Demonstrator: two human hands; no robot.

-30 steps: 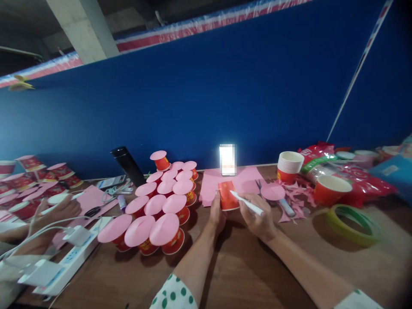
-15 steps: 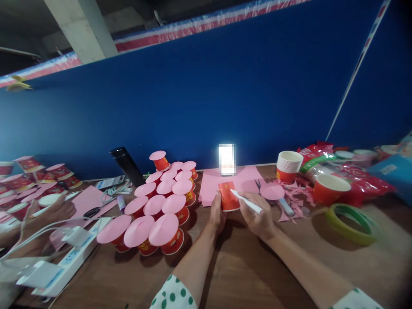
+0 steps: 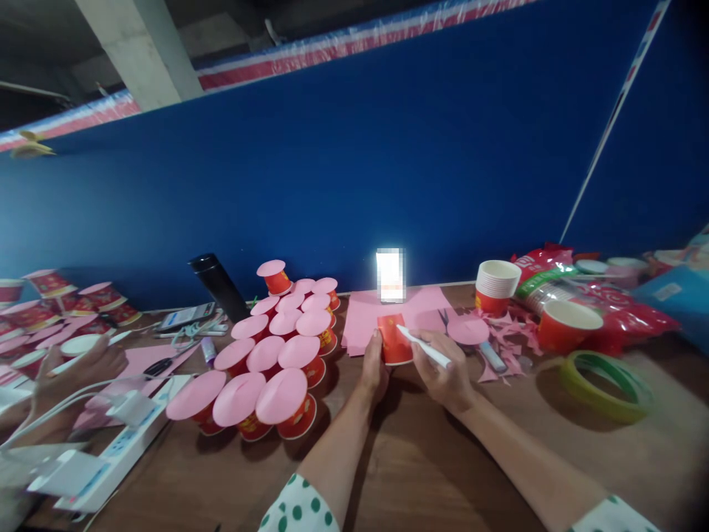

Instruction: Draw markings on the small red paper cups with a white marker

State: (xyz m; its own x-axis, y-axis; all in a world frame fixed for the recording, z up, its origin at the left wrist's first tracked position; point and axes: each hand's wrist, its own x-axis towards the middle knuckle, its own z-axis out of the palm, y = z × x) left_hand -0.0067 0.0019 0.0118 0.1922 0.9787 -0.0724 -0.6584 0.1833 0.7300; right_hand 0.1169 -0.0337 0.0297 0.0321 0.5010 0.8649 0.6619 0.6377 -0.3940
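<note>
My left hand (image 3: 375, 372) grips the left side of a red paper cup (image 3: 394, 342), which stands upside down with its white rim low. In my right hand (image 3: 446, 372) is a white marker (image 3: 425, 346), its tip at the cup's upper right side. Behind the cup lie pink paper sheets (image 3: 362, 318), with a lit phone (image 3: 391, 277) upright at their back. A pink paper disc (image 3: 468, 329) lies right of the marker. To the left stand several upturned red cups (image 3: 296, 417), each topped with a pink paper disc (image 3: 281, 395).
Pink scraps (image 3: 512, 332), a glue stick (image 3: 492, 356), stacked cups (image 3: 495, 292), a larger cup (image 3: 570, 325) and a tape roll (image 3: 606, 386) lie right. Left are a power strip (image 3: 125, 443), a black bottle (image 3: 220, 287), scissors (image 3: 158, 368) and a co-worker's hand (image 3: 83, 369).
My hands, the cup and the marker have hardly moved. At the far left, the co-worker's hand and the pink paper beside it have shifted slightly.
</note>
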